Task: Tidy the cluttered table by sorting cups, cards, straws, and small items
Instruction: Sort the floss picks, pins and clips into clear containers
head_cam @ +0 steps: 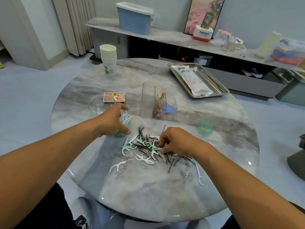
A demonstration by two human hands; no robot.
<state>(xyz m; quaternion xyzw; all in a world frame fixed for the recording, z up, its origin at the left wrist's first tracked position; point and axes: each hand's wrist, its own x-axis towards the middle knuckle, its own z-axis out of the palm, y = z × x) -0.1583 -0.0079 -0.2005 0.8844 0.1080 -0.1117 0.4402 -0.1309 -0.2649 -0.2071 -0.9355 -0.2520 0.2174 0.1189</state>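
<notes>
Two hands worked over the round marble table [165,192]. The right hand [177,142] had its fingers [162,151] curled down into a heap of small items [148,146], dark hairpins, paper clips and white and green floss picks mixed together near the table's middle, pinching at a green floss pick [152,147] on the pile. The left hand [112,120] reached forward with fingers loosely spread over a small green cup [123,128] stuffed with floss picks, just left of the heap; whether it gripped the cup could not be told. Beyond it lay a clear round lid [97,104] and a card box [114,98]. A clear ribbed organizer [156,101] stood behind the heap, and a second green cup [204,127] sat to the right. Farther back stood a stack of paper cups [108,59] and a steel tray [221,87] holding a packet of straws [193,80].
</notes>
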